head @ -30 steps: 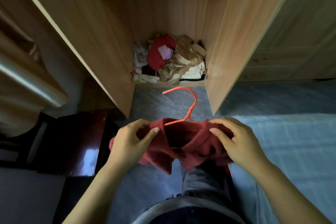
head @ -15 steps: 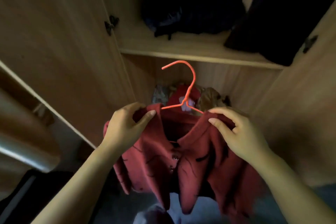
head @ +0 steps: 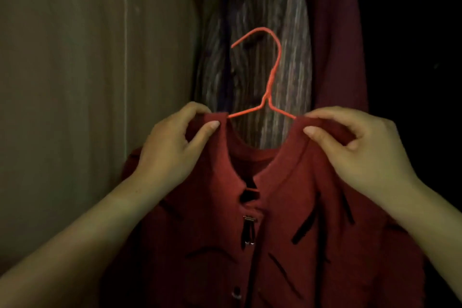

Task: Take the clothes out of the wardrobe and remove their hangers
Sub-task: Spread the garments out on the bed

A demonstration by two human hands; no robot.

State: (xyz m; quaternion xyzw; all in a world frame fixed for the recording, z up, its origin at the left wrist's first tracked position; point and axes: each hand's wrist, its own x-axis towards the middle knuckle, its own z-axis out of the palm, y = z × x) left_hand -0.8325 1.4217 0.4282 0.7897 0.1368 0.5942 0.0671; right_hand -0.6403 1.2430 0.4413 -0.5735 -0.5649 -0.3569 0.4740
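Cardigan [head: 287,207] lifted higher, hanger [head: 271,75] hook free, L hand [head: 172,150], R hand [head: 365,150] pinching shoulders

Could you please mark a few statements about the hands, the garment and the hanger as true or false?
1. The left hand pinches the red cardigan at one shoulder. True.
2. The right hand is empty. False: it pinches the cardigan's other shoulder.
3. A striped garment hangs behind the orange hanger. True.
4. The hanger is out of the cardigan. False: its arms run under the neckline at both shoulders.
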